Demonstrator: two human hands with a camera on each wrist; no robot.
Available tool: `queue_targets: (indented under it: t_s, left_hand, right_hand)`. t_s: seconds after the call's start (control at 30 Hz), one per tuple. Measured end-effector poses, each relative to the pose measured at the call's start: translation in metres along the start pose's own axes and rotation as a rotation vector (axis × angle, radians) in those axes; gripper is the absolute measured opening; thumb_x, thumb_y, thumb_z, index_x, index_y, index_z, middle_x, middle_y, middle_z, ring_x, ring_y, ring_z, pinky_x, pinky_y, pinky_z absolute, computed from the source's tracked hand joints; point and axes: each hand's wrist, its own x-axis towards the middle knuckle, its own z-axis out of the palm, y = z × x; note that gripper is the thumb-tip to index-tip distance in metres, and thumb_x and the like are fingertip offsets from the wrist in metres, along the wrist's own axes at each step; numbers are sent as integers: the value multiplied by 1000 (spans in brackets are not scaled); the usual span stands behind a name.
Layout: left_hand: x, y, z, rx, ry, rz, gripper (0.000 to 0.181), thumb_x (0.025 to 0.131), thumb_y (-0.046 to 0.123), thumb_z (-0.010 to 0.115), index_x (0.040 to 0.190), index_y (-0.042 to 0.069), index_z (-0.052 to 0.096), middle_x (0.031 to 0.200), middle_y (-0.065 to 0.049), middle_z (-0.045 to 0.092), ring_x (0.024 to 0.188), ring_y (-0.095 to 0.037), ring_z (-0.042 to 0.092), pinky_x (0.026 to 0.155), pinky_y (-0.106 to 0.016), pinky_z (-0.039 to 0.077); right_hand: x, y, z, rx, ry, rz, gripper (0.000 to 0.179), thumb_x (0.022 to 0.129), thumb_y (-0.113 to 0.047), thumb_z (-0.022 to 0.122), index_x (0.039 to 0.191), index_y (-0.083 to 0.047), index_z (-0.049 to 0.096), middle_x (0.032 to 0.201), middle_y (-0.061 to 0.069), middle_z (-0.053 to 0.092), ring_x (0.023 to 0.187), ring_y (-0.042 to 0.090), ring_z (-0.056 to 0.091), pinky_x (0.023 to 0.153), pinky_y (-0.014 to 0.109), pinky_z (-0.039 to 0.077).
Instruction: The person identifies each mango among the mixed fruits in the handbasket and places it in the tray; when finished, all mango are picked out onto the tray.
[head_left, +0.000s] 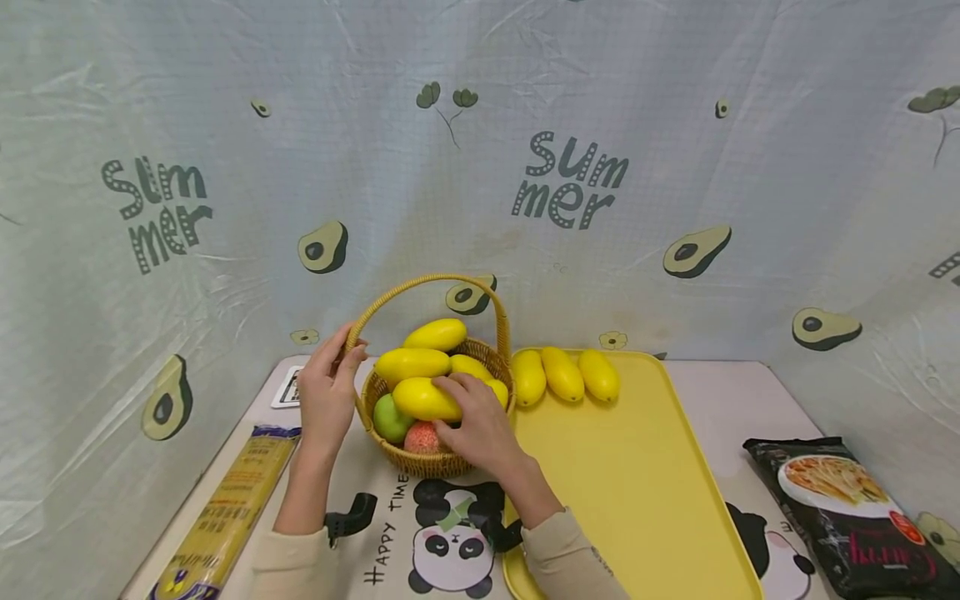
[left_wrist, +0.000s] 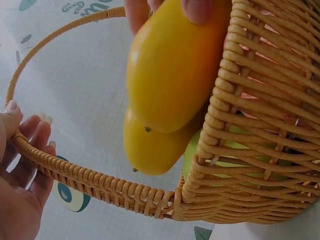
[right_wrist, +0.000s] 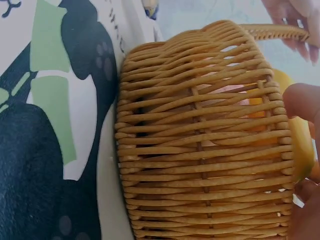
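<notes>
A wicker basket (head_left: 399,457) with a tall arched handle (head_left: 435,278) holds several yellow mangoes (head_left: 411,364), a green apple (head_left: 388,419) and a reddish round fruit (head_left: 422,438). My left hand (head_left: 327,390) holds the left side of the handle, thumb on one side and fingers on the other, as the left wrist view shows. Over the front of the basket, my right hand (head_left: 483,425) grips a yellow mango (head_left: 422,397) lying above the apple and the reddish fruit. In the right wrist view the basket's wall (right_wrist: 205,150) hides most of the fruit.
Right of the basket lies a yellow tray (head_left: 600,475) with three mangoes (head_left: 562,375) at its back left corner. A long yellow packet (head_left: 232,508) and a white card (head_left: 287,388) are on the left. A black food bag (head_left: 840,517) lies far right. Printed curtains (head_left: 570,283) stand behind.
</notes>
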Motion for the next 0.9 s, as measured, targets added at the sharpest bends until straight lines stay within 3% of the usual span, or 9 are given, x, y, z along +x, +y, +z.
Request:
queue_targets:
  t_s: [0.33, 0.6, 0.9]
  left_hand:
    - [-1, 5, -1, -12, -9, -3, 37, 102, 21, 56, 138, 18, 60, 112, -8, 68, 93, 4, 59, 86, -4, 45]
    - [-1, 5, -2, -17, -9, -2, 37, 101, 19, 57, 138, 17, 60, 111, -10, 68, 91, 4, 58, 84, -3, 45]
    - [0, 2, -1, -5, -9, 1, 37, 102, 23, 56, 138, 18, 60, 111, -6, 67, 92, 5, 59, 85, -6, 47]
  right_hand:
    - [1, 8, -19, 235, 81, 95, 52, 82, -12, 78, 131, -18, 61, 131, 4, 55, 115, 21, 59, 97, 39, 55]
    - [0, 30, -39, 279, 156, 127, 53, 81, -10, 78, 131, -17, 61, 130, 4, 57, 118, 22, 57, 99, 43, 53]
    - [-6, 62, -66, 289, 271, 219, 50, 80, -6, 78, 127, -13, 64, 123, 8, 62, 113, 24, 59, 98, 46, 51]
